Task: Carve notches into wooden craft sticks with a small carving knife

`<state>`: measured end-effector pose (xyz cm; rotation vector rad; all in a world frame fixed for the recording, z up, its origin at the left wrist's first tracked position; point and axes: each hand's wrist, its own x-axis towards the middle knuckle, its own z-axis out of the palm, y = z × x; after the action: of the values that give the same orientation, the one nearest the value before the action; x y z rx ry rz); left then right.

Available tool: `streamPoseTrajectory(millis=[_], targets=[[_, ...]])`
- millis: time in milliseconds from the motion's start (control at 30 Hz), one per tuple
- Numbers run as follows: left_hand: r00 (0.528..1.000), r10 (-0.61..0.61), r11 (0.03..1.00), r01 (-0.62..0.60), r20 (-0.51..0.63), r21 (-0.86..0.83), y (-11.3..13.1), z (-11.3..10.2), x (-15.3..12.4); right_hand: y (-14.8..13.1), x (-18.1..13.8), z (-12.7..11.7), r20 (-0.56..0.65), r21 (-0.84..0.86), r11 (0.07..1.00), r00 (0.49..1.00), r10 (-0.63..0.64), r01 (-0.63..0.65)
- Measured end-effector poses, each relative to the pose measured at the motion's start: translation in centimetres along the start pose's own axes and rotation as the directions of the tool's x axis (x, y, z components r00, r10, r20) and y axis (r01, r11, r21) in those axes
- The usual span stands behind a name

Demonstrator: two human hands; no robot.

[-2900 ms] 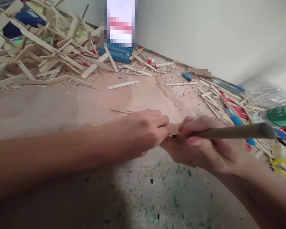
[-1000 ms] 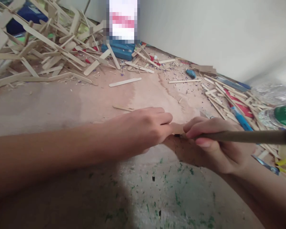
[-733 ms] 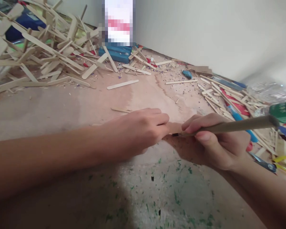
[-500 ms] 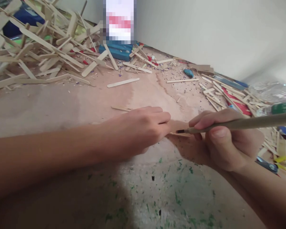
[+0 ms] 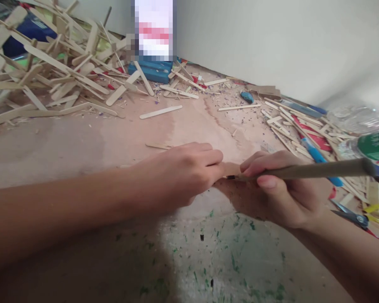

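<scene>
Nearest to me, the worktop [image 5: 123,130] carries green flecks [image 5: 234,261] and 2 dark spots [image 5: 202,237]. At the right, scissors [image 5: 356,218] lie beside my wrist.

Right hand [image 5: 286,191]: grip clamped on the handle of the pen-shaped tool [image 5: 322,169], shaft directed left. Left hand [image 5: 194,172]: fingers curled low over the worktop. Their undersides are hidden; I cannot tell whether this grip is closed on the thin wooden sliver [image 5: 225,177]. Only a pale end of it shows, between my left hand and the tool's dark tip.

Change: a moment ago, I had the tool drawn back to the right, with more of the sliver exposed. The tip is now back left, just beside my left hand, which has kept its place. Judgement: the tool is again in working position at the sliver. Contact cannot be confirmed.

Beyond my left hand: 1 thin stick [image 5: 156,146], partly hidden, then 1 flat craft stick [image 5: 161,112]. Far right: a plastic bottle [image 5: 375,145]. Far left: a craft-stick heap [image 5: 78,69], near a blue block [image 5: 151,71].
</scene>
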<state>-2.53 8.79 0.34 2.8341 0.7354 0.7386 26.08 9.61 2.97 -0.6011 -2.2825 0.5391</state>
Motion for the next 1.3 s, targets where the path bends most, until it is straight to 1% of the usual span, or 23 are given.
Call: streamPoseTrajectory(millis=[133, 167, 233, 300, 367, 433, 633, 800, 900, 1000, 1167, 1300], targets=[[1.000, -0.011, 1.000, 0.011, 0.013, -0.021, 0.0, 0.0, -0.1, 0.0, -0.7, 0.7, -0.182, 0.040, 0.997, 0.981, 0.070, -0.064], [1.000, -0.006, 1.000, 0.007, 0.011, -0.029, 0.0, 0.0, -0.1, 0.0, -0.8, 0.9, -0.207, 0.043, 0.996, 0.975, 0.079, -0.072], [1.000, 0.006, 0.999, -0.006, -0.001, -0.037, -0.1, -0.1, 0.0, 0.1, -0.9, 1.1, -0.222, 0.036, 0.998, 0.974, 0.050, -0.043], [1.000, 0.015, 0.999, -0.015, -0.006, -0.028, -0.1, -0.3, 0.1, 0.3, -0.8, 1.1, -0.205, 0.036, 0.999, 0.979, 0.018, -0.011], [1.000, 0.011, 1.000, -0.010, 0.024, -0.019, -0.1, -0.4, 0.2, 0.5, -0.6, 1.0, -0.162, 0.047, 0.999, 0.987, 0.005, 0.002], [0.999, 0.003, 1.000, -0.002, 0.040, -0.018, 0.0, -0.5, 0.2, 0.5, -0.4, 0.7, -0.117, 0.053, 0.999, 0.993, 0.002, 0.004], [1.000, -0.003, 1.000, 0.003, 0.031, 0.002, -0.1, -0.3, 0.0, 0.1, -0.1, 0.4, -0.041, 0.029, 1.000, 0.999, 0.011, -0.010], [1.000, 0.006, 1.000, -0.006, -0.011, -0.023, -0.1, -0.3, -0.1, 0.1, -0.2, 0.6, -0.055, 0.030, 0.999, 0.998, 0.011, -0.009], [0.999, -0.007, 1.000, 0.009, 0.052, -0.025, 0.1, -0.7, 0.1, 0.2, -0.2, 0.5, -0.068, 0.031, 1.000, 0.998, -0.003, 0.005], [0.995, -0.025, 1.000, 0.027, 0.094, -0.017, 0.3, -1.0, 0.3, 0.2, -0.3, 0.4, -0.055, 0.013, 1.000, 0.998, 0.009, -0.008], [0.999, 0.001, 1.000, 0.000, 0.039, -0.007, 0.2, -0.8, 0.4, 0.1, 0.1, 0.5, -0.040, -0.015, 1.000, 0.999, 0.007, -0.008], [1.000, 0.020, 0.999, -0.020, 0.021, -0.027, 0.0, -0.5, 0.3, -0.2, 0.5, 0.8, 0.017, -0.008, 1.000, 1.000, -0.002, 0.002]])
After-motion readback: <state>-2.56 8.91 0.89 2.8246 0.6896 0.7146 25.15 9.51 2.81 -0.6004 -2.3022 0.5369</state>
